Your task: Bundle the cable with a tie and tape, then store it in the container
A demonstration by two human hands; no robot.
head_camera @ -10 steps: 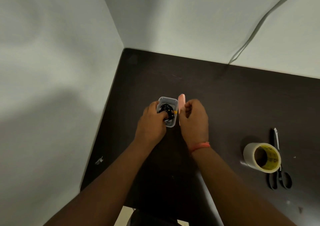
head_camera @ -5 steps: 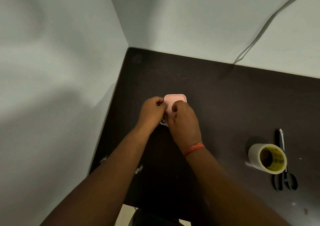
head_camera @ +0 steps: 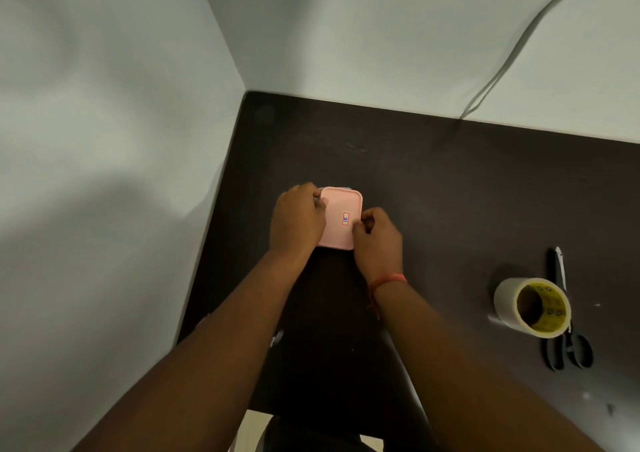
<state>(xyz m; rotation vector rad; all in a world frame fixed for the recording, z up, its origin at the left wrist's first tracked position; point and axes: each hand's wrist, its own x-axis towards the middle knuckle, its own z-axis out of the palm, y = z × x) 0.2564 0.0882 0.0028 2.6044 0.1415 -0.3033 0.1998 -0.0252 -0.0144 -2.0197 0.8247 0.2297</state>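
A small container sits on the dark table (head_camera: 433, 191), covered by a pink lid (head_camera: 337, 221) with a small red-framed sticker. The cable bundle inside is hidden under the lid. My left hand (head_camera: 298, 221) grips the lid's left edge, thumb at the far left corner. My right hand (head_camera: 377, 240) presses on the lid's right near corner with curled fingers. An orange band circles my right wrist.
A roll of tape (head_camera: 531, 307) stands at the right of the table, with black-handled scissors (head_camera: 562, 316) lying just behind it. Grey walls meet at the table's far left corner. A thin cable (head_camera: 512, 49) runs down the back wall.
A second ago the container was open with the black cable showing and the lid stood on edge in my right hand. The lid now lies flat on the container, both hands on it.
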